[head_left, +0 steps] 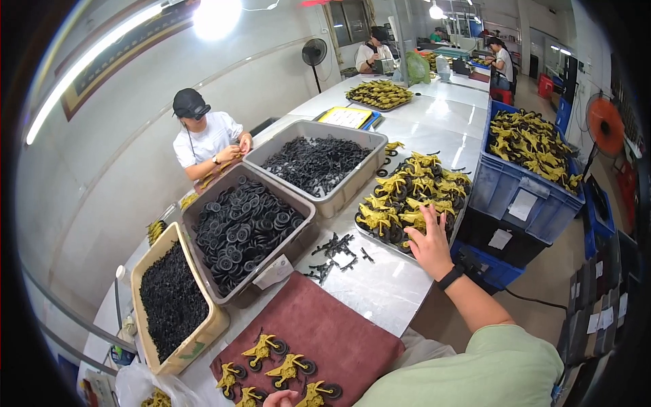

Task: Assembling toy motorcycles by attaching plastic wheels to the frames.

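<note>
My right hand [432, 245], a dark band on its wrist, reaches over a tray heaped with yellow-and-black toy motorcycles [405, 192]. Its fingers are spread at the near edge of the heap, and nothing shows in its grasp. At the bottom edge only a little of my left hand [280, 399] appears, beside several toy motorcycles [287, 370] lying on a dark red cloth [315, 322]. What that hand holds, if anything, is cut off.
Bins of black wheels [244, 220], small black parts [169, 298] and thin black parts [315, 163] line the left. Loose black pieces [333, 252] lie by the cloth. A blue crate [519, 197] of yellow parts stands right. A person [210, 136] works across the table.
</note>
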Demonstrator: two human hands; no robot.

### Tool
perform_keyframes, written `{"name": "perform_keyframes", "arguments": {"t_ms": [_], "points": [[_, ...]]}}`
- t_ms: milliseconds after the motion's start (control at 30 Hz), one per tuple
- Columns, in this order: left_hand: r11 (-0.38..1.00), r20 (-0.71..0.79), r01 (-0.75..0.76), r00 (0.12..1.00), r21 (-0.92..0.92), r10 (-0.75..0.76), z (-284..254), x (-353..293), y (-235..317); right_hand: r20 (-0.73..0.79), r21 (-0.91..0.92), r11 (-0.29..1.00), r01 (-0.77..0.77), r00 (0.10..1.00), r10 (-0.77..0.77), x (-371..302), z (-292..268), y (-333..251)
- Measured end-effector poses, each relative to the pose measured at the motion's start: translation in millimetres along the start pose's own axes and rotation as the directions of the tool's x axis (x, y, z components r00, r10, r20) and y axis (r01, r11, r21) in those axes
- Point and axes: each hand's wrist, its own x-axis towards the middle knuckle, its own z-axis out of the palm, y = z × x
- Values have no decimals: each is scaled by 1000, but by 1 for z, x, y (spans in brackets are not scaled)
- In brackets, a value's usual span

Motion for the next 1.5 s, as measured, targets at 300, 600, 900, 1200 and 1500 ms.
{"name": "perform_keyframes", "arguments": {"t_ms": [300,600,900,1200,1500], "points": [[998,-75,49,996,-29,-51,-12,-7,-3,-129,-81,995,-62,990,51,12,31,-18],[934,-67,-37,996,356,65,-51,12,-22,234,794,589,-151,970,-67,-5,-14,-130],[536,229,-348,933,769,278,-30,114,-61,556,707,703,80,552,-621,-47,2,-275],[453,282,-322,947,832,155,-35,126,-83,549,751,636,-177,703,-453,-27,2,-198],[787,507,-363,859,498,76,-28,55,-12,-5,539,746,-390,885,466,-10,-21,-21]]}}
